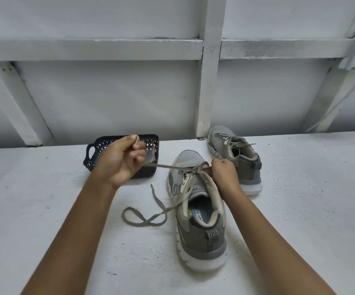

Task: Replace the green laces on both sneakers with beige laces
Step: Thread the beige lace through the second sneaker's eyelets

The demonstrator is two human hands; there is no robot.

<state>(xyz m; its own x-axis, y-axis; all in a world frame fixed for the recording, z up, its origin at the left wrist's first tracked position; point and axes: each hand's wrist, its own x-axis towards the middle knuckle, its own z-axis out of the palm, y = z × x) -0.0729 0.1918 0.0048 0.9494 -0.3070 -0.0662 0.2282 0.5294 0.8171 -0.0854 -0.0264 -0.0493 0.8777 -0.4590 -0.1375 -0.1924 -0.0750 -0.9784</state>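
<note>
- Wall (pixel 108 92): white, panelled, with crossed white battens; fills the upper half of the frame.
- Surface (pixel 44 209): white and rough-textured; fills the lower half and carries all items.
- Near sneaker (pixel 202 237): grey with a white sole, lower centre-right, upright, heel toward the bottom of the frame and toe pointing up-frame. It is partly laced.
- Far sneaker (pixel 247 167): matching grey, right of centre and just beyond the near one, against the wall. It is laced, with its ends lying loose across the opening.
- Basket (pixel 89 160): dark blue with perforated walls, left of centre and near the wall. A pale item inside is partly hidden and cannot be identified.
- Left hand (pixel 119 160): raised in front of the basket. Grip closed, fingers curled round one end of the lace.
- Right hand (pixel 223 169): at the upper eyelets of the near sneaker. Grip closed, fingertips pinching the lace where it crosses.
- Lace (pixel 168 166): dull greenish-grey. One run is stretched taut from the left hand to the eyelets. The other end trails off the sneaker's left side and lies looped on the surface.
</note>
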